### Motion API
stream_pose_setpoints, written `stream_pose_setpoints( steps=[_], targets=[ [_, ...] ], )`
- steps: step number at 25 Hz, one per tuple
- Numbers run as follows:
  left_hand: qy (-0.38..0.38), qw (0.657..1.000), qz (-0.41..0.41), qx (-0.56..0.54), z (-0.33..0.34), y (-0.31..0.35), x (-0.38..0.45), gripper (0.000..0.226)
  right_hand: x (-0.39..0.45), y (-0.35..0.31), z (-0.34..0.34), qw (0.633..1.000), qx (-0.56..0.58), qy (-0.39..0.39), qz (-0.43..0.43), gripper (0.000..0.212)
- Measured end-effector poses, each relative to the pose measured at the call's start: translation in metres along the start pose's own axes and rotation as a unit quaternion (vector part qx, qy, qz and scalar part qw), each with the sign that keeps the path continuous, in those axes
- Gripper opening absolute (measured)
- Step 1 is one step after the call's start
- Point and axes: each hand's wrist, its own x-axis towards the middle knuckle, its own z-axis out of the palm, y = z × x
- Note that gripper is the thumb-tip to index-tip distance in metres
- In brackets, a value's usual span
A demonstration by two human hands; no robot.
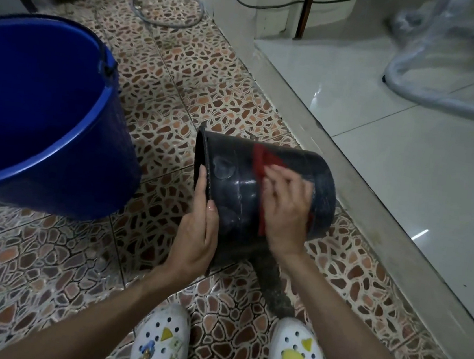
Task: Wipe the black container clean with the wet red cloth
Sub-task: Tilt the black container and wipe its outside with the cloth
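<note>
Gripping the rim of the black container (pixel 238 179), the left hand (pixel 197 234) holds it sideways over the tiled floor (pixel 161 129). The right hand (pixel 286 205), fingers spread nearly straight, presses the red cloth (pixel 260 158) against its wall.

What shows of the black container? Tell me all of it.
The container is a round black tub, plastic by its look, with a flared rim and raised bands around its wall. It lies tipped on its side over the tiled floor, mouth to the left, base to the right. Pale smears mark the wall. The left hand grips the rim. The right hand presses the red cloth against the wall near the base.
</note>
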Motion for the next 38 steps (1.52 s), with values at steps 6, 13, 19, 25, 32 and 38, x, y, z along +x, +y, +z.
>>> stream_pose_setpoints(
  steps=[6, 13, 19, 25, 32, 38],
  targets=[
    [-0.004, 0.998, -0.011, -0.064, 0.002, 0.013, 0.002, 0.055, 0.03, 0.044, -0.037, 0.966, 0.035, 0.026, 0.255, 0.025],
    [0.094, 0.992, -0.058, -0.052, 0.006, 0.013, 0.033, 0.049, 0.005, -0.024, 0.007, 1.0, 0.01, -0.019, 0.019, 0.032],
    [0.048, 0.996, -0.046, -0.058, 0.007, 0.016, 0.017, 0.054, 0.053, 0.055, -0.032, 0.952, 0.006, 0.03, 0.306, 0.028],
    [0.036, 0.999, -0.022, -0.029, 0.01, 0.008, -0.001, 0.06, -0.001, -0.054, 0.003, 0.995, 0.054, -0.058, -0.067, 0.029],
    [-0.013, 0.991, -0.036, -0.125, 0.003, 0.025, -0.012, 0.059, 0.054, 0.081, -0.036, 0.948, -0.031, 0.0, 0.318, 0.03],
    [0.1, 0.976, -0.144, -0.127, 0.004, 0.035, 0.04, 0.046, 0.008, -0.048, -0.008, 0.996, 0.054, -0.074, -0.013, 0.031]
  ],
)
